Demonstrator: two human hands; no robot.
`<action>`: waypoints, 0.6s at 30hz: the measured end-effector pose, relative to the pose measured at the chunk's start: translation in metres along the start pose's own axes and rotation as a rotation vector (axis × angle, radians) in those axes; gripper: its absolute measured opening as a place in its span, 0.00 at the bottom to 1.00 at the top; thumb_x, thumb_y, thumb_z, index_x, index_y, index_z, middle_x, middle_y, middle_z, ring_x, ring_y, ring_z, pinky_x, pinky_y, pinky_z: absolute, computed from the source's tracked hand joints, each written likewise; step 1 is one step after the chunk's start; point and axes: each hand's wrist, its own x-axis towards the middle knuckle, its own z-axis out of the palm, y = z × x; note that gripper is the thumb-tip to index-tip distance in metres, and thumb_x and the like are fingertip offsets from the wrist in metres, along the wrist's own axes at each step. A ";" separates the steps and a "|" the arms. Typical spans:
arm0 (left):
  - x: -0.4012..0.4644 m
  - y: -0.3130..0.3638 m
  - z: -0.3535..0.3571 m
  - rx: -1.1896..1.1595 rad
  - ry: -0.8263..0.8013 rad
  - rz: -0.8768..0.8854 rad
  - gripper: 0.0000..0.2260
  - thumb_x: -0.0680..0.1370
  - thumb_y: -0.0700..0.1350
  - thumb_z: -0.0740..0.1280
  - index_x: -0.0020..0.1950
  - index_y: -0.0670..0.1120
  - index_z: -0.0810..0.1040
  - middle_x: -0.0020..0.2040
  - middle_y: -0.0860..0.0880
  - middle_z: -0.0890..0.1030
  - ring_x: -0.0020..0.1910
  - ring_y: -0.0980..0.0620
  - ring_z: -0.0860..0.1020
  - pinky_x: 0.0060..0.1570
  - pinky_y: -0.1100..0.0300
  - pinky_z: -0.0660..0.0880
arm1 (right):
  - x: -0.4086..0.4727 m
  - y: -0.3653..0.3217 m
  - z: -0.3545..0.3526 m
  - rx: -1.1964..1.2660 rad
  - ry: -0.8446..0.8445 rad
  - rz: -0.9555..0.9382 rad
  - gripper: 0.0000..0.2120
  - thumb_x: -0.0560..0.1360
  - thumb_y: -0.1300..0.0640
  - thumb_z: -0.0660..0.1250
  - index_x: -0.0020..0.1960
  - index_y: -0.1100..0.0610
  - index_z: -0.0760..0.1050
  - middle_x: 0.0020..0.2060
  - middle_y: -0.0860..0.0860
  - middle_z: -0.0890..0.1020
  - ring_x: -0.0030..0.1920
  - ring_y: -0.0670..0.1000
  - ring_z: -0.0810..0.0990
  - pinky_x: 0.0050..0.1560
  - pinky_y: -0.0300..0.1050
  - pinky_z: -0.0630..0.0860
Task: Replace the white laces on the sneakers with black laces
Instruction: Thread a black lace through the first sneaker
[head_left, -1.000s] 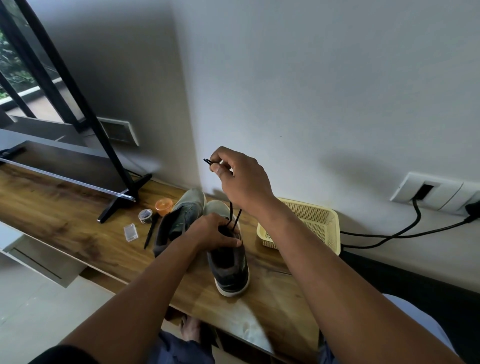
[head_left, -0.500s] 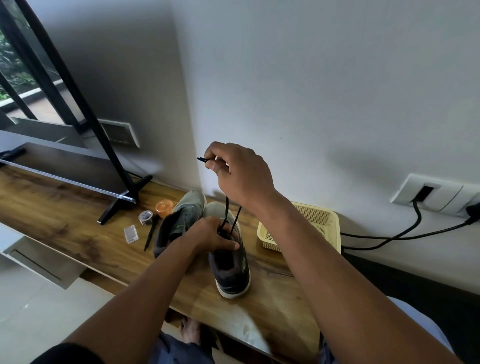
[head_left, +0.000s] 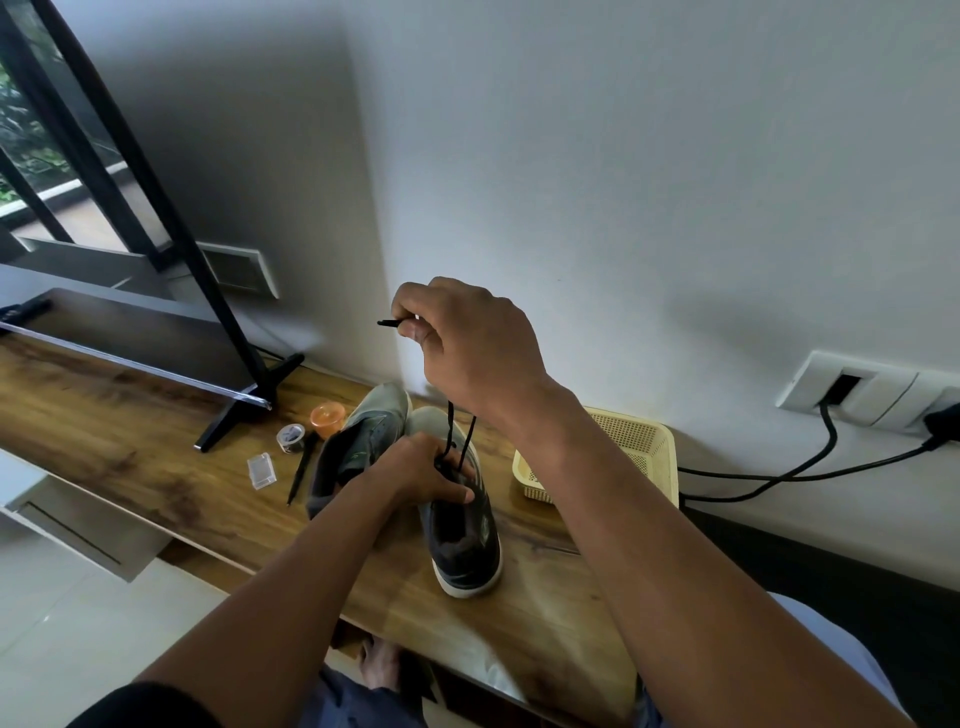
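Observation:
Two grey sneakers stand side by side on the wooden shelf (head_left: 130, 431). The right sneaker (head_left: 462, 540) has its heel toward me; the left sneaker (head_left: 363, 441) lies beside it. A black lace (head_left: 462, 428) runs in two strands up from the right sneaker's eyelets. My right hand (head_left: 472, 343) pinches both lace ends raised above the shoe, with the tips poking out to the left. My left hand (head_left: 421, 473) grips the top of the right sneaker at its tongue. No white lace is visible.
A cream plastic basket (head_left: 644, 447) sits right of the shoes by the wall. Left of them lie an orange cap (head_left: 327, 418), a tape roll (head_left: 290, 436), a small clear box (head_left: 261, 470) and a black pen (head_left: 301, 473). A TV stand leg (head_left: 244, 410) and wall cables (head_left: 779, 478) are nearby.
My right hand has risen a little and shifted left, drawing the black lace strands longer above the shoe. My left hand stays on the sneaker.

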 end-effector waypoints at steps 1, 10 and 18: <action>0.000 0.000 0.000 0.004 -0.001 0.003 0.13 0.71 0.51 0.83 0.53 0.57 0.88 0.59 0.56 0.85 0.60 0.56 0.81 0.65 0.56 0.79 | 0.000 0.000 -0.001 0.019 -0.003 0.007 0.06 0.81 0.57 0.65 0.51 0.48 0.78 0.39 0.44 0.77 0.34 0.50 0.74 0.31 0.39 0.64; -0.004 -0.009 -0.005 -0.053 0.063 0.069 0.16 0.70 0.55 0.82 0.56 0.56 0.87 0.56 0.58 0.86 0.57 0.59 0.83 0.64 0.53 0.79 | 0.010 0.015 -0.021 0.679 0.078 0.428 0.05 0.82 0.57 0.67 0.48 0.52 0.81 0.38 0.47 0.81 0.40 0.50 0.78 0.46 0.53 0.79; -0.004 -0.018 -0.003 -0.161 0.045 0.033 0.15 0.67 0.56 0.84 0.52 0.63 0.88 0.58 0.64 0.85 0.60 0.64 0.81 0.68 0.55 0.76 | 0.006 0.010 -0.034 1.087 0.160 0.515 0.06 0.83 0.65 0.65 0.48 0.60 0.79 0.39 0.55 0.84 0.40 0.52 0.83 0.49 0.55 0.82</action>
